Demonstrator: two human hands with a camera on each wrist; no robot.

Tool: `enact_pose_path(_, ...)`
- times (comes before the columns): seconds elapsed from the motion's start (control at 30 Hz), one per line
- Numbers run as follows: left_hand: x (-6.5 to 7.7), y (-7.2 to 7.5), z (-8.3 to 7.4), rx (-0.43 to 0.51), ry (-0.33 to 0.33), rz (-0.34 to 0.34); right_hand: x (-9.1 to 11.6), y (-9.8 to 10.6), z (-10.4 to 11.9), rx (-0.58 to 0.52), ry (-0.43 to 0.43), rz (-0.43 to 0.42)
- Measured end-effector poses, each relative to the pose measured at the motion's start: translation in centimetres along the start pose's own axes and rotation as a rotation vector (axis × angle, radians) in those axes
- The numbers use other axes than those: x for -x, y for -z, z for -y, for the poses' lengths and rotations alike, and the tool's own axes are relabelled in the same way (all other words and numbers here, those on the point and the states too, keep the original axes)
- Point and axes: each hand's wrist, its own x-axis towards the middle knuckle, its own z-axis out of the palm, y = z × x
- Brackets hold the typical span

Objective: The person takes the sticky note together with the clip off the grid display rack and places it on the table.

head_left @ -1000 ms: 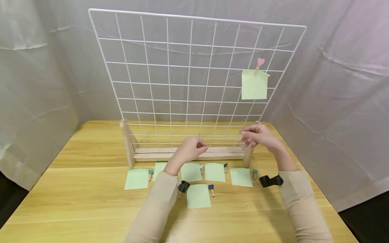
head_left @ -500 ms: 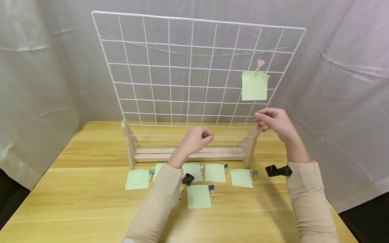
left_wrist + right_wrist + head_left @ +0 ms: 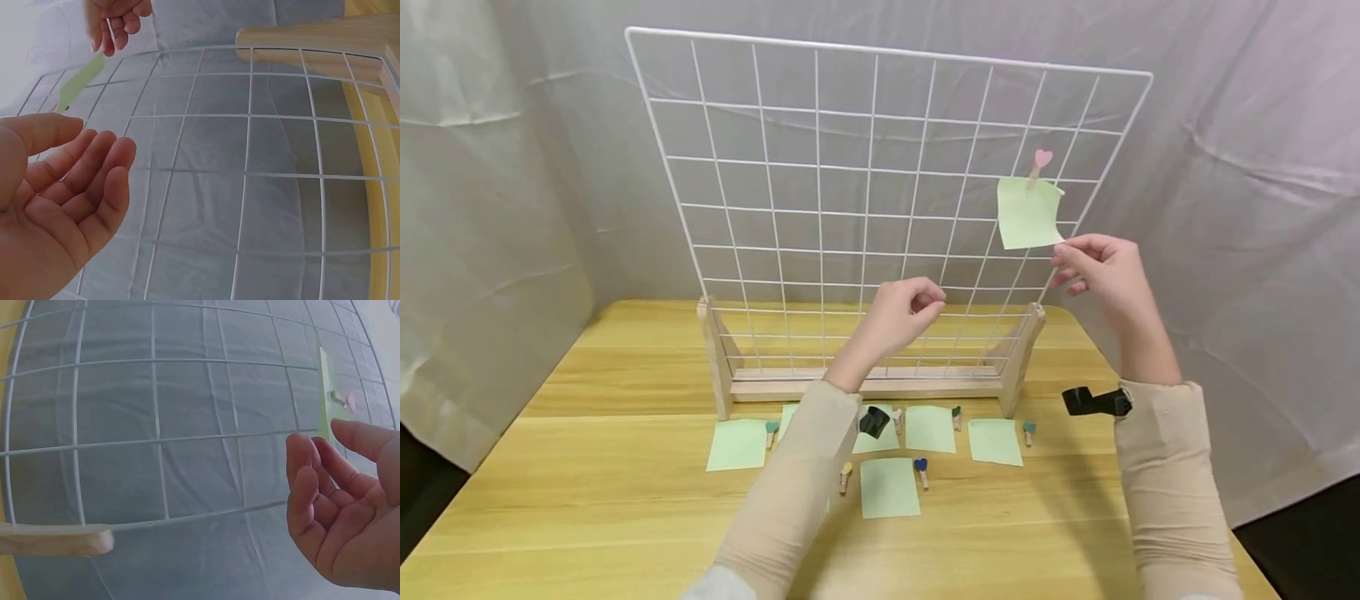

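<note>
In the head view a pale green sticky note (image 3: pixel 1028 214) hangs on the right part of the white wire grid (image 3: pixel 842 208). A wooden clothespin with a pink heart (image 3: pixel 1042 158) clips its top edge. My right hand (image 3: pixel 1101 271) pinches the note's lower right corner between thumb and index finger, and the paper bends there. The right wrist view shows the note (image 3: pixel 325 400) edge-on by the fingertips. My left hand (image 3: pixel 898 317) hovers before the grid's lower middle, fingers loosely curled. Nothing is between its fingers (image 3: pixel 115 187) in the left wrist view.
Several green notes (image 3: pixel 890 488) lie on the wooden table (image 3: pixel 587 500), with heart clothespins beside them, such as a blue one (image 3: pixel 922 472) and a yellow one (image 3: pixel 845 477). A wooden stand (image 3: pixel 865 388) holds the grid upright. Grey cloth (image 3: pixel 1240 250) hangs behind and at the sides.
My right hand has risen up and right from the grid's lower edge to the hanging note and taken its corner. My left hand has moved up and slightly right.
</note>
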Motion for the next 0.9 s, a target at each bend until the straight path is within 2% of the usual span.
enact_pose_path(0.17, -0.8, -0.1, -0.5, 0.031, -0.004, -0.002, -0.2, 0.4, 0.3, 0.119, 0.021, -0.015)
enact_pose_path(0.27, -1.4, -0.1, -0.9, 0.048, -0.016, -0.004, -0.3, 0.7, 0.3, 0.138, 0.025, -0.040)
enact_pose_path(0.63, -4.2, -0.2, -2.8, 0.157, -0.019, -0.161, -1.3, 0.9, 1.2, 0.132, 0.073, -0.150)
enact_pose_path(0.77, -4.9, -0.5, -3.2, 0.184, -0.027, -0.175, -1.8, 0.5, 1.9, 0.115, 0.111, -0.199)
enact_pose_path(0.9, -5.4, -0.9, -3.4, 0.205, -0.017, -0.154, -2.4, 0.1, 2.4, 0.074, 0.155, -0.228)
